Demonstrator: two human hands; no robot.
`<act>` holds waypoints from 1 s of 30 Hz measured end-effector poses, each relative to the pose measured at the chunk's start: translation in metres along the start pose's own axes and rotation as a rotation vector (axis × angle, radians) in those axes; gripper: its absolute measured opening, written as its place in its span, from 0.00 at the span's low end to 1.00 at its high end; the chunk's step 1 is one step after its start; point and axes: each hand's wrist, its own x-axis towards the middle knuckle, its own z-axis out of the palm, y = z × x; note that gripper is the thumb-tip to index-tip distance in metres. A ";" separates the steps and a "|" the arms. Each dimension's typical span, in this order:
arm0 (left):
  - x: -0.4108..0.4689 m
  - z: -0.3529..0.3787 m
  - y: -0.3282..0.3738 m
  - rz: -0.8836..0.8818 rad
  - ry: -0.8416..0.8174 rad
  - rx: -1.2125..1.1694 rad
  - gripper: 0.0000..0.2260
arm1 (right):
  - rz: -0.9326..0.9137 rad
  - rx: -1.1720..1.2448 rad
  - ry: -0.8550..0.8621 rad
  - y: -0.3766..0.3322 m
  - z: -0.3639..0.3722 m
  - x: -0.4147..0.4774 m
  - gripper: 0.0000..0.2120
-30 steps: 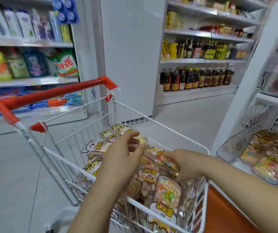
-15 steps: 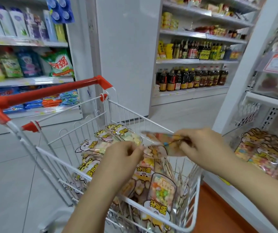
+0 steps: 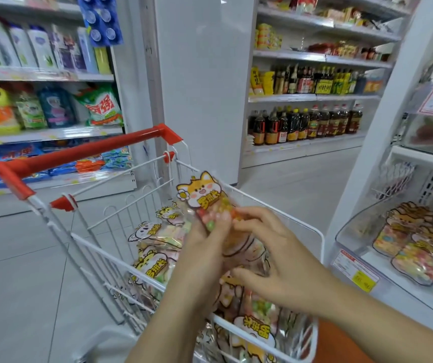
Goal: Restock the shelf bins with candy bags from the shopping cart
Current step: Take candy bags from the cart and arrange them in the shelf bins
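Off to the left of my hands runs the red cart handle, and below it the white wire shopping cart, with a heap of candy bags lying flat and overlapping right under my wrists.

My left hand is up over the heap, fingers curled round the lower half of one lifted bag. The bag stands nearly upright, its cartoon dog face above my fingertips and the coloured sweets showing through the clear film.

It looks light to me: thin glossy plastic with loose pieces inside, so floppy rather than stiff, and probably slick. Squeeze the middle and the sweets will shift. I reckon the flat printed top or the side seams are the better places to pinch, and a flat palm underneath will stop it folding.

Just to the right, my right hand has its fingers spread and bent, with the fingertips touching the lifted bag's lower edge and the thumb down among the heap. I can't tell whether it's actually gripping anything.

Further right of that hand is the clear shelf bin, with the same dog-faced bags already stacked inside. That's where this one should go.
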 end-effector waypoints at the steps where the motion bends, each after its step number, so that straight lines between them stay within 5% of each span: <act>1: 0.003 -0.006 0.001 0.046 0.063 0.046 0.12 | 0.023 0.023 -0.064 0.000 -0.005 0.001 0.20; 6: 0.011 -0.031 0.008 0.224 0.254 0.316 0.12 | 0.286 -0.055 -0.061 0.043 -0.004 0.030 0.15; 11: 0.014 -0.039 0.014 0.259 0.344 0.413 0.14 | 0.533 -0.310 -0.528 0.090 0.032 0.052 0.40; 17: 0.012 -0.040 0.017 0.300 0.402 0.451 0.24 | 0.674 -0.316 -0.588 0.085 0.030 0.064 0.53; 24: 0.010 -0.037 0.019 0.307 0.412 0.530 0.33 | 0.534 -0.522 -0.531 0.048 -0.016 0.044 0.56; 30: 0.011 -0.034 0.015 0.312 0.453 0.590 0.34 | 0.333 -0.463 -0.823 0.034 -0.017 0.023 0.58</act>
